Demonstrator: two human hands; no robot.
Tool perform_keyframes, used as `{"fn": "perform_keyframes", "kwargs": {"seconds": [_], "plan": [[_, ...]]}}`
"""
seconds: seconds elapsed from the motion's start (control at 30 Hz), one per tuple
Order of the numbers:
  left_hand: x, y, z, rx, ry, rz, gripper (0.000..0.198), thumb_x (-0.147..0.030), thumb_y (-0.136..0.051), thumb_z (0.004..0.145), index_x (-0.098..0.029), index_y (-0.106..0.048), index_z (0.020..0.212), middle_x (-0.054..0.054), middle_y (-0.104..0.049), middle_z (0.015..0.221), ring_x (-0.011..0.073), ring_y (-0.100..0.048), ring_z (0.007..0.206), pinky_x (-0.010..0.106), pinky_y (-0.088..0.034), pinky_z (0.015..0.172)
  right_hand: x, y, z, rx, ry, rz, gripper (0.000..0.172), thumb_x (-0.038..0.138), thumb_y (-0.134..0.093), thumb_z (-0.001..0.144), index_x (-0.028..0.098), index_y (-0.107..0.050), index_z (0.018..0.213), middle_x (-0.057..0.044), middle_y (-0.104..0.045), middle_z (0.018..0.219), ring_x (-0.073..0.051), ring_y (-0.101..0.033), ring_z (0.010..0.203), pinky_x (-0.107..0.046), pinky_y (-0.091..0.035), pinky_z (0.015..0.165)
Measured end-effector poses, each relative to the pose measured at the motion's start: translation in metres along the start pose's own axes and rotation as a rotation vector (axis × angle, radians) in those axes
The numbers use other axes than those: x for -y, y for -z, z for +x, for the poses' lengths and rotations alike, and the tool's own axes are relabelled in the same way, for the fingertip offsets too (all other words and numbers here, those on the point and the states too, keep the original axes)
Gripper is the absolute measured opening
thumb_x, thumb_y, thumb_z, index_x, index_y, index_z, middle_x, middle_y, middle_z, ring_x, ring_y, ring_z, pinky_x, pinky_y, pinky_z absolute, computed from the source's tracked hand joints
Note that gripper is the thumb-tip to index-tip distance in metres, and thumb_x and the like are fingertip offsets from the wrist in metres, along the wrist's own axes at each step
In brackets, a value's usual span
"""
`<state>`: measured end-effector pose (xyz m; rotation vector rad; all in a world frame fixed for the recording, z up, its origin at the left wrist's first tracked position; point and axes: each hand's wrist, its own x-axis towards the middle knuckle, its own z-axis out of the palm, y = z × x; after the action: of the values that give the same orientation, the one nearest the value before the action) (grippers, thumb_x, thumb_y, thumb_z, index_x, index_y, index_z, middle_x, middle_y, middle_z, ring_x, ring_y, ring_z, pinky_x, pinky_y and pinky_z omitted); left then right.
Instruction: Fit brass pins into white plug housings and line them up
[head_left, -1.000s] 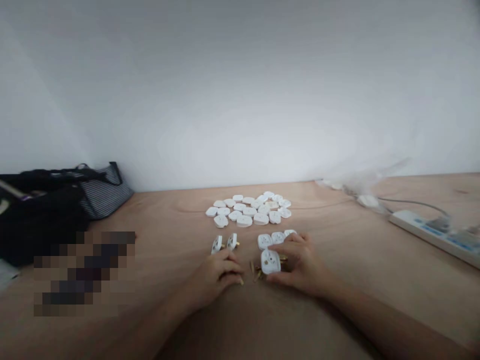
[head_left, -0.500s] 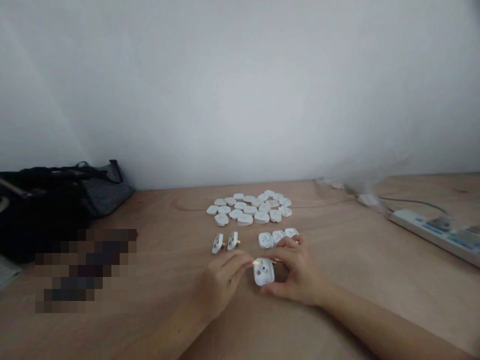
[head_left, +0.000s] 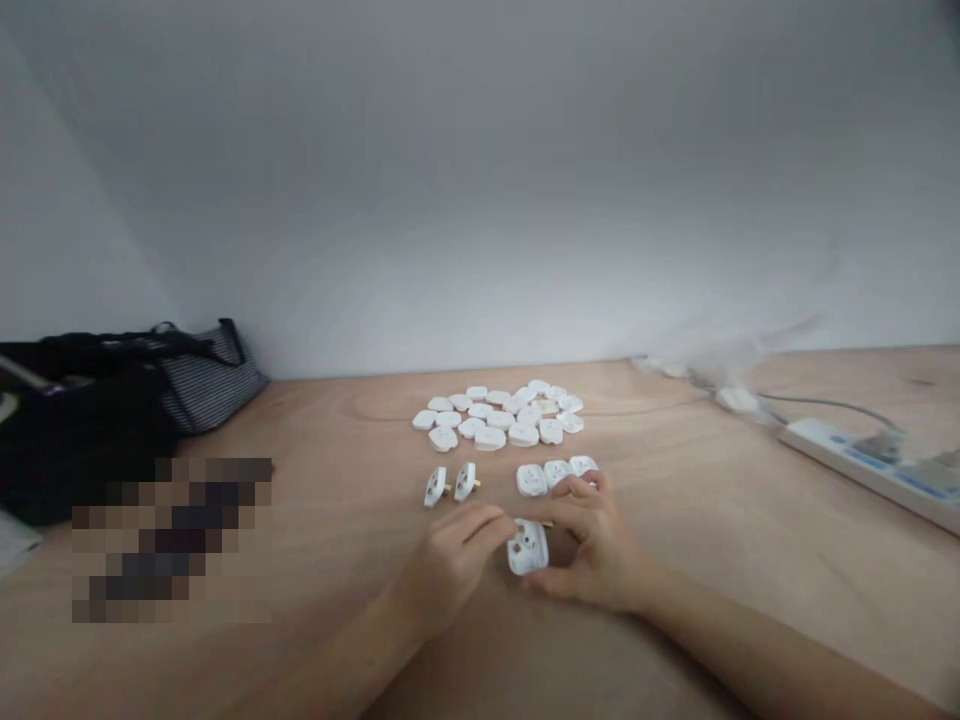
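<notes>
My right hand (head_left: pixel 596 540) grips the edges of a white plug housing (head_left: pixel 528 547), tilted up so its open inner side faces me. Brass shows at the housing's far side, near my right fingers. My left hand (head_left: pixel 457 560) is closed in a pinch, fingertips pressed at the housing's upper left part. The brass pin seen there earlier is now hidden by those fingertips. Just beyond, two white plug halves (head_left: pixel 465 482) with brass pins stand on edge. A short row of white plug covers (head_left: pixel 532 480) lies behind my right fingers.
Several more white plug pieces (head_left: pixel 490 439) lie grouped farther back on the wooden table (head_left: pixel 337 540). On the right is a white power strip (head_left: pixel 870 465) with a grey cable and a clear plastic bag (head_left: pixel 739 365). A black bag (head_left: pixel 97 420) stands at the left.
My left fingertips have moved slightly right and onto the plug housing, covering the brass pin that showed at them before. My right hand keeps its hold almost unmoved.
</notes>
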<state>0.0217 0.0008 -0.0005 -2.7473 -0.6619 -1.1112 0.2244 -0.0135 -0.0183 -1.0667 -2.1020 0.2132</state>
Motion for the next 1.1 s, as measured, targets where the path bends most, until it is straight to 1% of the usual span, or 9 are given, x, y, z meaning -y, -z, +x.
{"fn": "perform_keyframes", "kwargs": {"seconds": [0.1, 0.33, 0.53, 0.63, 0.7, 0.77, 0.9, 1.03, 1.1], "plan": [[-0.001, 0.002, 0.001, -0.004, -0.028, 0.034, 0.033, -0.016, -0.031, 0.096, -0.014, -0.062, 0.087, 0.007, -0.067, 0.081, 0.0157, -0.064, 0.074, 0.025, -0.052, 0.069, 0.001, 0.001, 0.001, 0.014, 0.003, -0.006, 0.053, 0.049, -0.078, 0.056, 0.032, -0.065, 0.105, 0.000, -0.066, 0.087, -0.022, -0.055, 0.086, -0.040, -0.026, 0.084], [-0.001, 0.002, 0.001, 0.072, 0.007, 0.036, 0.033, -0.015, -0.031, 0.095, -0.016, -0.063, 0.090, 0.007, -0.066, 0.083, 0.0164, -0.063, 0.077, 0.026, -0.052, 0.072, 0.001, 0.000, 0.000, -0.006, 0.017, 0.007, 0.052, 0.048, -0.079, 0.055, 0.031, -0.066, 0.102, -0.001, -0.066, 0.086, -0.022, -0.055, 0.085, -0.040, -0.026, 0.085], [0.000, 0.000, 0.001, 0.136, -0.074, 0.024, 0.033, -0.017, -0.030, 0.097, -0.014, -0.063, 0.091, 0.007, -0.065, 0.082, 0.0168, -0.062, 0.074, 0.026, -0.051, 0.069, -0.001, -0.001, 0.000, -0.004, 0.071, -0.017, 0.049, 0.050, -0.077, 0.056, 0.028, -0.067, 0.099, -0.001, -0.065, 0.082, -0.022, -0.056, 0.082, -0.042, -0.025, 0.085], [0.002, -0.001, 0.001, 0.037, 0.045, -0.064, 0.023, -0.022, -0.041, 0.096, -0.016, -0.063, 0.090, 0.005, -0.065, 0.079, 0.0155, -0.062, 0.074, 0.025, -0.051, 0.071, -0.001, 0.000, 0.000, -0.022, 0.049, -0.007, 0.051, 0.050, -0.077, 0.056, 0.030, -0.067, 0.101, -0.001, -0.066, 0.083, -0.021, -0.056, 0.083, -0.041, -0.026, 0.086], [0.003, -0.002, 0.000, -0.056, 0.146, -0.125, 0.016, -0.026, -0.052, 0.091, -0.017, -0.063, 0.084, 0.004, -0.065, 0.079, 0.0151, -0.062, 0.074, 0.025, -0.051, 0.071, -0.001, 0.000, 0.000, -0.031, 0.035, 0.003, 0.052, 0.050, -0.078, 0.056, 0.031, -0.066, 0.103, -0.001, -0.066, 0.085, -0.022, -0.056, 0.084, -0.041, -0.026, 0.086], [0.004, -0.004, 0.000, -0.099, 0.195, -0.173, 0.016, -0.028, -0.058, 0.087, -0.017, -0.065, 0.079, 0.004, -0.064, 0.079, 0.0152, -0.062, 0.074, 0.025, -0.052, 0.069, -0.002, 0.000, 0.000, -0.025, 0.028, 0.010, 0.052, 0.051, -0.078, 0.056, 0.030, -0.067, 0.102, -0.001, -0.066, 0.085, -0.022, -0.056, 0.085, -0.041, -0.026, 0.087], [0.001, -0.005, 0.000, -0.078, 0.236, -0.221, 0.014, -0.025, -0.059, 0.087, -0.017, -0.067, 0.079, 0.005, -0.063, 0.077, 0.0157, -0.061, 0.073, 0.025, -0.051, 0.067, -0.004, -0.001, 0.000, 0.010, 0.053, 0.003, 0.053, 0.056, -0.077, 0.056, 0.029, -0.068, 0.101, -0.002, -0.066, 0.085, -0.022, -0.056, 0.086, -0.041, -0.027, 0.087], [-0.004, -0.009, 0.000, -0.058, 0.258, -0.249, 0.015, -0.023, -0.057, 0.087, -0.017, -0.067, 0.077, 0.003, -0.061, 0.074, 0.0138, -0.060, 0.068, 0.023, -0.049, 0.064, -0.003, -0.002, -0.001, 0.004, 0.093, -0.004, 0.051, 0.056, -0.077, 0.057, 0.029, -0.067, 0.100, -0.001, -0.066, 0.084, -0.021, -0.057, 0.085, -0.040, -0.028, 0.087], [-0.005, -0.011, 0.000, -0.078, 0.316, -0.245, 0.014, -0.026, -0.061, 0.085, -0.018, -0.066, 0.075, 0.002, -0.060, 0.071, 0.0136, -0.059, 0.067, 0.023, -0.048, 0.063, -0.002, -0.002, -0.001, -0.007, 0.095, -0.002, 0.051, 0.055, -0.077, 0.057, 0.029, -0.067, 0.100, -0.001, -0.066, 0.083, -0.021, -0.057, 0.084, -0.040, -0.028, 0.087]]}}
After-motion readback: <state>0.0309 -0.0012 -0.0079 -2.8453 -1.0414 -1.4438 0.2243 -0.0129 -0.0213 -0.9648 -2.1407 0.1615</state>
